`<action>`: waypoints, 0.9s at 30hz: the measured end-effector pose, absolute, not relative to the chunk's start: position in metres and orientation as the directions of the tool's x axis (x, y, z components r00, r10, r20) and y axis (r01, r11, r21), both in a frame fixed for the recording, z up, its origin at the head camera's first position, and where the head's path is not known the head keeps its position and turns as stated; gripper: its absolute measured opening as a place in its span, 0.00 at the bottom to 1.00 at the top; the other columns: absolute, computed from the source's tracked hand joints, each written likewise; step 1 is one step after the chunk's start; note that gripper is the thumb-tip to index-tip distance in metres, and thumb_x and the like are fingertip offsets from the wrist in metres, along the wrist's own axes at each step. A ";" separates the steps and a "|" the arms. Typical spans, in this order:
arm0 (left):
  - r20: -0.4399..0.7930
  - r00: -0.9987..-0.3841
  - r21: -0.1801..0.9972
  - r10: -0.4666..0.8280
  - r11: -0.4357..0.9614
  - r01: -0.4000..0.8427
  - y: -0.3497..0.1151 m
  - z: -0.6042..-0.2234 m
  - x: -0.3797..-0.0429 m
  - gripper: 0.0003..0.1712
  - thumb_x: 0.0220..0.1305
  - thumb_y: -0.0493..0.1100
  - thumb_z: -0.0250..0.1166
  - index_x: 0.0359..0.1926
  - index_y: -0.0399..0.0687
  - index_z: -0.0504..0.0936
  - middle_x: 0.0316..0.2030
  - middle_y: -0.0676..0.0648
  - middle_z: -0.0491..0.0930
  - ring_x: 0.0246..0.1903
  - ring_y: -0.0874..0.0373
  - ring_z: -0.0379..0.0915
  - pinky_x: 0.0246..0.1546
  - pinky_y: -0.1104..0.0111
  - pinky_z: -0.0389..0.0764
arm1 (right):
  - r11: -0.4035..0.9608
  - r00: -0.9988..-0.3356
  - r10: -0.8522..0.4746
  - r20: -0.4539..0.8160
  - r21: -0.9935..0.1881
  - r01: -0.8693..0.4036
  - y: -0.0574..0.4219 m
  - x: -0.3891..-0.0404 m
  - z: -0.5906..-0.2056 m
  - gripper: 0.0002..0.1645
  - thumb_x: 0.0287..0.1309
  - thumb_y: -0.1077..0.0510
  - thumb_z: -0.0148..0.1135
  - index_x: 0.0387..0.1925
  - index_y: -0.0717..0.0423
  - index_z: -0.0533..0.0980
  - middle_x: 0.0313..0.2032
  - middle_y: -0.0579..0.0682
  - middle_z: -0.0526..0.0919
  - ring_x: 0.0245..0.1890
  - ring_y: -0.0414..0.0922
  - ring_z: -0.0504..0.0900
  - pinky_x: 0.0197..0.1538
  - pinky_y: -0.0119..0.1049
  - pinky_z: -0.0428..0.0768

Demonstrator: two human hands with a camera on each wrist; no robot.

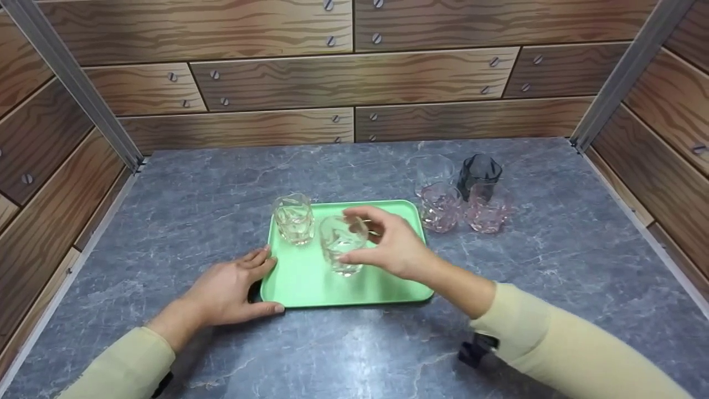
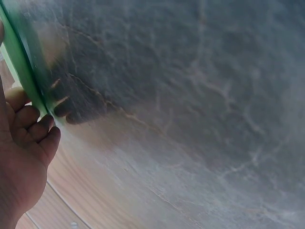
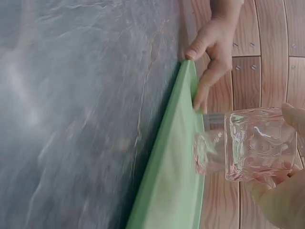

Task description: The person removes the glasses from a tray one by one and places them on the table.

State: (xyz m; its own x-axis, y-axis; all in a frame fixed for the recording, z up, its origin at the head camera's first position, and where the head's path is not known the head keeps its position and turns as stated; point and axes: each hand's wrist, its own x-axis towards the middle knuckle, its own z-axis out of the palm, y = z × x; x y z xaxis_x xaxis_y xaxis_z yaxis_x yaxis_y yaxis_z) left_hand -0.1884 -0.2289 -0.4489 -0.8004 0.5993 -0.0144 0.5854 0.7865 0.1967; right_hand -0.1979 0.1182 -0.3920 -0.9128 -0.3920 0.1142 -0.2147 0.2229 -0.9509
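My right hand (image 1: 396,246) grips a clear faceted drinking glass (image 1: 339,244) between thumb and fingers. That glass is upright over the middle of a light green tray (image 1: 302,285), and the right wrist view shows its base (image 3: 232,148) a little above the tray surface. A second clear glass (image 1: 293,219) stands on the tray's back left part. My left hand (image 1: 221,291) holds the tray at its front left corner, thumb at the front edge and fingers along the left side. In the left wrist view its fingers (image 2: 35,124) bend against the tray's edge.
Right of the tray, at the back, stand two pinkish glasses (image 1: 440,209) close together, with a dark grey glass (image 1: 479,172) and another clear glass (image 1: 433,169) behind them. Wood-patterned walls (image 1: 354,83) enclose the grey marbled table (image 1: 354,349) at the back and sides.
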 end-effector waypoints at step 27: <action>-0.026 -0.797 0.215 0.603 0.782 0.585 -0.230 -0.449 -0.188 0.60 0.64 0.82 0.59 0.78 0.41 0.70 0.78 0.35 0.62 0.73 0.37 0.65 0.65 0.41 0.75 | 0.298 -0.963 -0.232 0.138 -0.932 -0.205 0.256 -0.187 -0.393 0.49 0.48 0.64 0.85 0.71 0.62 0.72 0.62 0.60 0.81 0.60 0.57 0.83 0.59 0.39 0.84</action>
